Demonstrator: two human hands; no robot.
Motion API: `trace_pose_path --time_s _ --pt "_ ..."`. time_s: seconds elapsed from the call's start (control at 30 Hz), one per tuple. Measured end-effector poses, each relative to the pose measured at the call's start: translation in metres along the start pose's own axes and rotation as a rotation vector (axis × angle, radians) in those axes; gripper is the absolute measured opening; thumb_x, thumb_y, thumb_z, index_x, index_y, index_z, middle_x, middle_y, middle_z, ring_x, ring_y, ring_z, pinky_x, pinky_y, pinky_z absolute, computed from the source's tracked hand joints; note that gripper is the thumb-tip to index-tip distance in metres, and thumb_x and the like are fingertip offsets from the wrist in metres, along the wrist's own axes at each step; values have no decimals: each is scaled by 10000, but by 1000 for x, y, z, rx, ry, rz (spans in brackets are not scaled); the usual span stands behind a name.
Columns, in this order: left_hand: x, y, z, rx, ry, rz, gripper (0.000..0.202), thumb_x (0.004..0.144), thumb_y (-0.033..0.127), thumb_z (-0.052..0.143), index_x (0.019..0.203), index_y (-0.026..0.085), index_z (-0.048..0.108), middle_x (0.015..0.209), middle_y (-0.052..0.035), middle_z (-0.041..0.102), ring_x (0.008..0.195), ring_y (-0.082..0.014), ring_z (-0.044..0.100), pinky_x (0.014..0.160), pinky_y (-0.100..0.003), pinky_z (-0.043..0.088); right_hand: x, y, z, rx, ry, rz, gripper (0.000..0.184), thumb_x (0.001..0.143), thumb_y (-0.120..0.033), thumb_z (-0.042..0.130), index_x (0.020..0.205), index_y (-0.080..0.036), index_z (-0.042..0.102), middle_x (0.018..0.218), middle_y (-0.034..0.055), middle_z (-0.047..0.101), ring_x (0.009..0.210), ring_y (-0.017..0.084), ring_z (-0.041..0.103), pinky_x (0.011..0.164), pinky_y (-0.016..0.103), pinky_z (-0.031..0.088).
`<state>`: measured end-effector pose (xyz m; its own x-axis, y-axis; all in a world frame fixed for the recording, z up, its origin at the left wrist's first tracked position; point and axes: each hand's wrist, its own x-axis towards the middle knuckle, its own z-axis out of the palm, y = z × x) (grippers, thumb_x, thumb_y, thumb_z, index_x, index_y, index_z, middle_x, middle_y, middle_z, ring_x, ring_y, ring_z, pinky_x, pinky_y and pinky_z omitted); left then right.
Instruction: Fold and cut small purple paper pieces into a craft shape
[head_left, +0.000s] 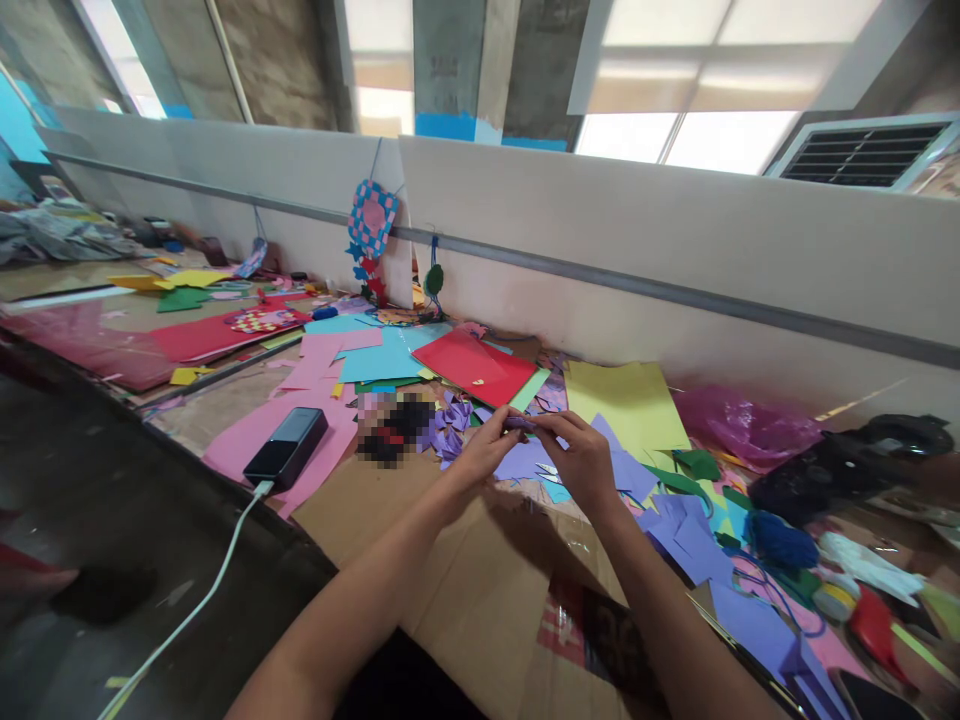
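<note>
1. Broadly, the desk stretches away on both sides of the left grip and the right grip. A dropped piece could get lost there, since the surface is so cluttered; its bare patches look brown and wrinkled.

2. Beneath both grips and toward the body lies cardboard, broad, flat and mostly matte. A forearm pressing on it might shift it and disturb the papers around it.

3. Beyond the right grip is a yellow sheet; beyond the left grip, a red sheet. Both are thin, smooth and straight-edged, so a stray knock could crease them.

4. Well left of the left grip, a black power bank, a smooth block, rests on pink paper. Its white cable hangs over the edge; a snag could pull it down.

5. Right of the right grip sits blue yarn, rounded and soft-looking; its loose strands might tangle.

6. Just left of the left grip are purple scraps, angular and crumpled, easily confused with the held piece through their like colour.

7. Between the grips, a small purple piece, apparently paper, is pinched by both sets of fingertips. Uneven pulling could tear it; its folds are too small to tell.
</note>
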<state>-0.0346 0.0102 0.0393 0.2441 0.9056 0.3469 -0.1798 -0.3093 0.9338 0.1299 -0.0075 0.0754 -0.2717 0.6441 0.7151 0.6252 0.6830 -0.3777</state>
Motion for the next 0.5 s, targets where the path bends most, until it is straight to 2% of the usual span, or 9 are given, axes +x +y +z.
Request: trace_pose_path --time_s 0.17,0.33,0.5 --pt "-1 0 0 46 -9 12 138 832 277 599 913 171 566 875 -32 626 836 -155 584 806 -294 463 1 2 -1 -14 53 28 175 920 -256 568 954 -260 740 890 47 730 809 200 693 726 316 537" --pt "-1 1 0 69 -2 1 134 834 265 601 927 177 560 907 -35 636 850 -156 588 805 -291 464 1 1 -1 0 10 7 175 918 -234 569 964 -256 736 889 43 733 806 192 691 727 307 531" --pt "0 1 -1 85 -9 -12 158 837 302 604 923 181 548 875 -24 625 839 -156 580 800 -293 458 0 -2 0 59 9 44 147 906 -225 586 946 -234 727 879 45 727 805 192 686 721 303 528"
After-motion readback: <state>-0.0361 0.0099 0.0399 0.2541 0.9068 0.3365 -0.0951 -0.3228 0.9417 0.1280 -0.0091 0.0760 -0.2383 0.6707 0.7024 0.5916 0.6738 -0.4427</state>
